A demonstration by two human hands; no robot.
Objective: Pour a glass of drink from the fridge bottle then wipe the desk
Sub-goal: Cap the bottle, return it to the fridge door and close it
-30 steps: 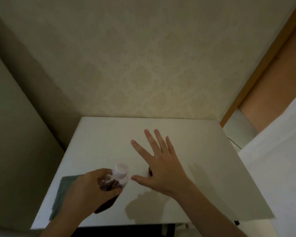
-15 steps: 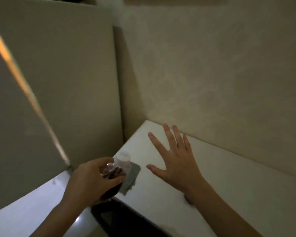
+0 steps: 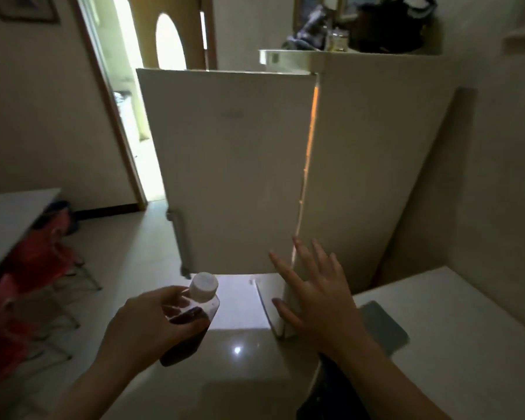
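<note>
Left hand (image 3: 143, 325) at seven o'clock wraps the bottle (image 3: 191, 318), dark drink inside, white cap (image 3: 203, 286) on, tilted toward one o'clock. Right hand (image 3: 319, 301) at five o'clock is spread flat, fingers apart, holding nothing, reaching at the fridge door (image 3: 231, 165), which stands ajar with an orange glow down the hinge gap. Cloth (image 3: 382, 325) lies on the desk (image 3: 452, 344) at four o'clock. Risk: the slanted bottle could slip from that one-handed grip, or knock the door's edge if the door swings. No glass in view; the fridge interior is hidden; whether the palm touches the door, I cannot tell.
</note>
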